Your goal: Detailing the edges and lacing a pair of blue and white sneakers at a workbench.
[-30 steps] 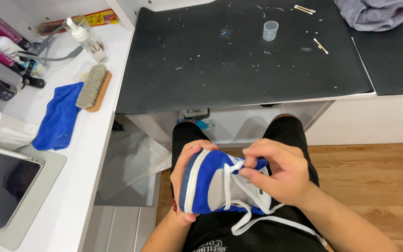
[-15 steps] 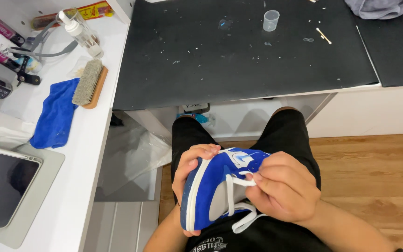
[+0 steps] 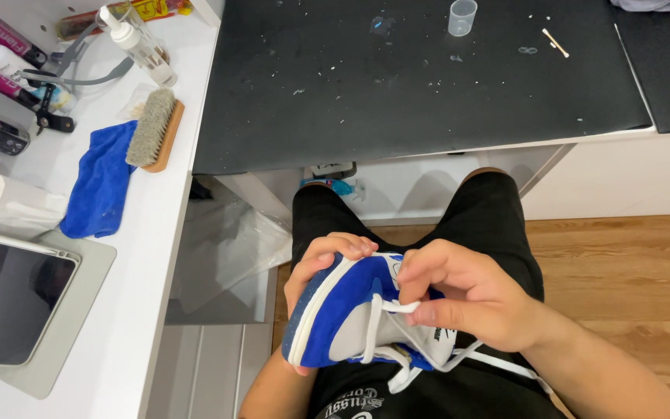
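**Blue and white sneaker held over lap, lace pinched**

Sneaker point(image 3: 350, 318) sits above the person's lap, in front of the desk edge, toe pointing lower left, white sole edge facing left. Left hand point(image 3: 321, 268) cups the toe and sole side; fingers curled together over the top of the upper, clamped on the shoe. Right hand point(image 3: 467, 299) lies over the tongue area; thumb and forefinger pressed together on a white lace point(image 3: 397, 307). Loose lace ends trail down to the right across the black shirt. On the white counter to the left: 1 wooden brush point(image 3: 154, 129) just beside a blue cloth point(image 3: 101, 180). On the black mat point(image 3: 428, 85): 1 small clear cup point(image 3: 462, 17).
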